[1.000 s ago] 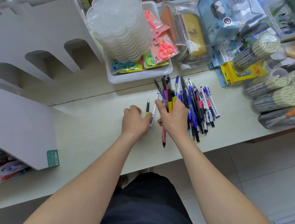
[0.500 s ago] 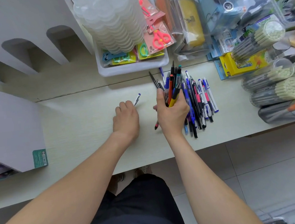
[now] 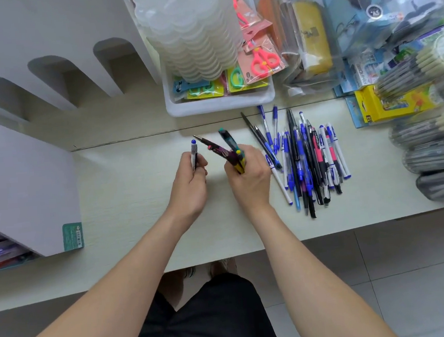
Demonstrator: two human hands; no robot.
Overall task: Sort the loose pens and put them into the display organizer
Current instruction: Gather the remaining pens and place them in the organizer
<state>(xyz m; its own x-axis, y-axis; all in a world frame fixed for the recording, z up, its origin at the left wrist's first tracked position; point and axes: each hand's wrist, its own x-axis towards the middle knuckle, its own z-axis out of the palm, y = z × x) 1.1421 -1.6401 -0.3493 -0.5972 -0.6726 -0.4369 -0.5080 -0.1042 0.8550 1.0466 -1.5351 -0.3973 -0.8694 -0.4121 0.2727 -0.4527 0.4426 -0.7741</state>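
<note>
My left hand [image 3: 189, 184] grips a single white pen with a blue cap [image 3: 193, 152], held upright above the table. My right hand [image 3: 250, 176] holds a bunch of several pens [image 3: 226, 152], dark, teal and yellow, their tips fanning up and to the left. A pile of loose pens [image 3: 305, 159], mostly blue, black and red, lies on the table just right of my right hand. The white display organizer [image 3: 27, 167] with arched slots stands at the left.
A white bin [image 3: 218, 103] with scissors packs and a stack of clear containers stands behind the hands. Bagged stationery, a yellow box [image 3: 386, 107] and tubes of pencils [image 3: 437, 151] crowd the right side. The table's front edge runs just below my wrists.
My left hand has picked the blue-capped pen off the table and raised it. My right hand has lifted its bunch clear of the pile and moved it left.
</note>
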